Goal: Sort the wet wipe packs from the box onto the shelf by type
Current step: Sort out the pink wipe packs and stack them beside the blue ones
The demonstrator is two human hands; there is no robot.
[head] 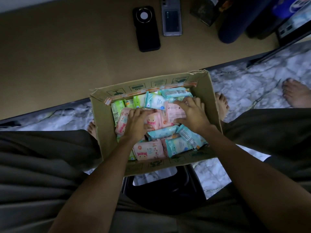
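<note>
An open cardboard box (208,91) sits on a black stool between my knees, filled with several wet wipe packs in pink, teal and green. My left hand (137,122) lies over a pink pack (154,121) with a cartoon face, fingers curled on it and thumb at its near edge. My right hand (193,113) grips a pink pack (174,111) lying label side up, fingers spread over its far edge. Teal packs (180,144) lie at the box's near right, green packs (117,107) at its far left. The tan shelf surface (67,56) lies beyond the box.
On the shelf lie a black phone (146,28), a phone in a clear case (171,17), a dark blue cylinder (235,26) and dark items at the far right. Another person's bare foot (296,95) stands on the marble floor at the right. The black stool (168,192) is under the box.
</note>
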